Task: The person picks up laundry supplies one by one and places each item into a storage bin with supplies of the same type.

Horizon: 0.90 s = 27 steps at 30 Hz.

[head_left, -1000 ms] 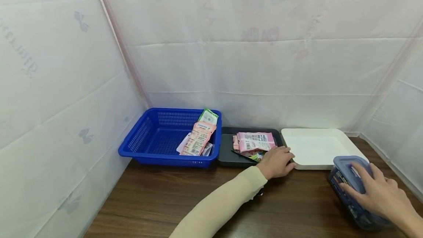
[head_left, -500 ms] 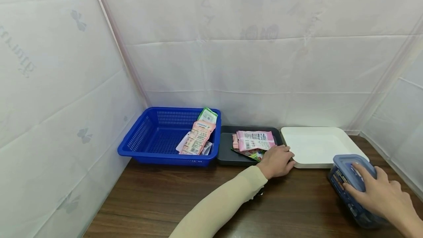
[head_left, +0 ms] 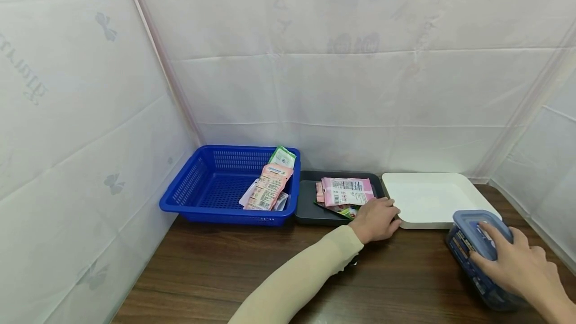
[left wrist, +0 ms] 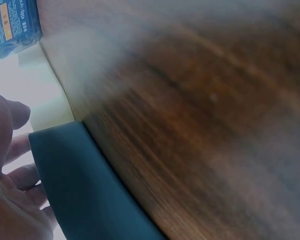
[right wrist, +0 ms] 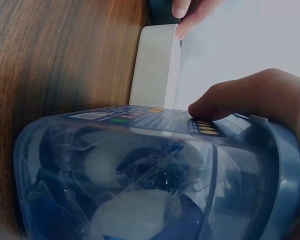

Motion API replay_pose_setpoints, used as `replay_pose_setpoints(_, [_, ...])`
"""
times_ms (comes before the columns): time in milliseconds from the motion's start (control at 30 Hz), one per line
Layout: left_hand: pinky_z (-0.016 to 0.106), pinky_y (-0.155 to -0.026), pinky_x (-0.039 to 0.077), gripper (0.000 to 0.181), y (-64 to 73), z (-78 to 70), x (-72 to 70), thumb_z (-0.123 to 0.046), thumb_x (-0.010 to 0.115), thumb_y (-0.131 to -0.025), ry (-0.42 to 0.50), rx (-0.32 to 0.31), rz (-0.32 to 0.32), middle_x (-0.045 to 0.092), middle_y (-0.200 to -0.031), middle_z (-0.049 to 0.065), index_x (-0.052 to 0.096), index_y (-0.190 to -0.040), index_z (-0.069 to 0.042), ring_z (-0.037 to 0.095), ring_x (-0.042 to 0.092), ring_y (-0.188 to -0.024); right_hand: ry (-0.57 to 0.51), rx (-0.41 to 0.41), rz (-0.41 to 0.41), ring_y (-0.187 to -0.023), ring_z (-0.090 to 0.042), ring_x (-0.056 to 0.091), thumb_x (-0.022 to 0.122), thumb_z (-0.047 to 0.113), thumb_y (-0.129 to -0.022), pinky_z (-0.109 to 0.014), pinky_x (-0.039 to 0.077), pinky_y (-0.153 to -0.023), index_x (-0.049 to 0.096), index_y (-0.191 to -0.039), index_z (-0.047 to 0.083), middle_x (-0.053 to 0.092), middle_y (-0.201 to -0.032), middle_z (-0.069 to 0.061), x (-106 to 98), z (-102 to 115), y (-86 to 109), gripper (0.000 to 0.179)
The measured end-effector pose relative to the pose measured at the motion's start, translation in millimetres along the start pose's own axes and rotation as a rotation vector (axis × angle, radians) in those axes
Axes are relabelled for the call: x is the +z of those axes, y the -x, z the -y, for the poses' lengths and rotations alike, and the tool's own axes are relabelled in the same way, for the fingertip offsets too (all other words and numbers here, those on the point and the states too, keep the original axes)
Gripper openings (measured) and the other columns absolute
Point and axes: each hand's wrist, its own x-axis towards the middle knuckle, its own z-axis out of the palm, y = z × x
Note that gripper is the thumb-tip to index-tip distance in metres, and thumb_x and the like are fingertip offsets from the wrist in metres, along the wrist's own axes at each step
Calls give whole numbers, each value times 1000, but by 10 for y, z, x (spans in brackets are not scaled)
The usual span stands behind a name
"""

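My left hand (head_left: 377, 220) rests where the dark grey tray (head_left: 308, 214) meets the white tray (head_left: 429, 199), its fingers over the rims at their front corners. In the left wrist view, those fingers (left wrist: 25, 176) lie behind the grey tray wall and the thumb stands apart from it. At the right, my right hand (head_left: 524, 264) grips a translucent blue lidded plastic box (head_left: 472, 274) from above, fingers and thumb spread over the lid. In the right wrist view, white and blue contents with clear wrapping show through the box wall (right wrist: 140, 185). The box stands close to the white tray's front right corner.
A blue perforated basket (head_left: 216, 216) holds several flat packets (head_left: 270, 189) on its right side. Pink packets (head_left: 348, 192) and a green one lie in the grey tray. White sheeting (head_left: 333, 89) hangs behind and beside the dark wooden table (head_left: 216, 274). A small dark object is partly hidden behind the left sleeve.
My right thumb has shifted slightly rightward over the box lid. The left hand, trays, basket and packets stay in place; the head view has tilted very slightly.
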Motion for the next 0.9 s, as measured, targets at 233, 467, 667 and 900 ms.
replay_pose_setpoints(233, [21, -94, 47, 30, 13, 8, -2, -42, 52, -106, -2, 4, 0, 67, -122, -11, 74, -121, -29, 5, 60, -112, -1, -2, -10, -94, -79, 38, 62, 61, -95, -79, 44, -65, 30, -150, -1, 22, -128, -53, 5, 2, -2, 89])
replay_pose_setpoints(467, [21, -97, 46, 32, 8, 7, -10, -42, 51, -106, 4, 6, 9, 66, -124, -11, 73, -125, -29, 5, 59, -116, 9, -3, -14, -93, -79, 39, 63, 58, -94, -77, 45, -63, 29, -150, -1, 24, -124, -55, 4, -2, -10, 88])
replay_pose_setpoints(667, [22, -98, 46, 33, 7, 5, -16, -42, 51, -106, 1, 5, 12, 66, -128, -10, 72, -127, -29, 6, 59, -118, 6, -4, -18, -91, -77, 40, 64, 57, -94, -76, 45, -62, 30, -149, -1, 27, -120, -57, -4, 0, -17, 87])
replay_pose_setpoints(900, [23, -101, 45, 35, 10, -1, -24, -42, 50, -107, 3, -1, 33, 64, -134, -9, 71, -131, -29, 7, 57, -123, 9, 5, 3, -90, -76, 41, 65, 57, -93, -74, 46, -61, 28, -151, -1, 28, -115, -58, 0, -8, -34, 90])
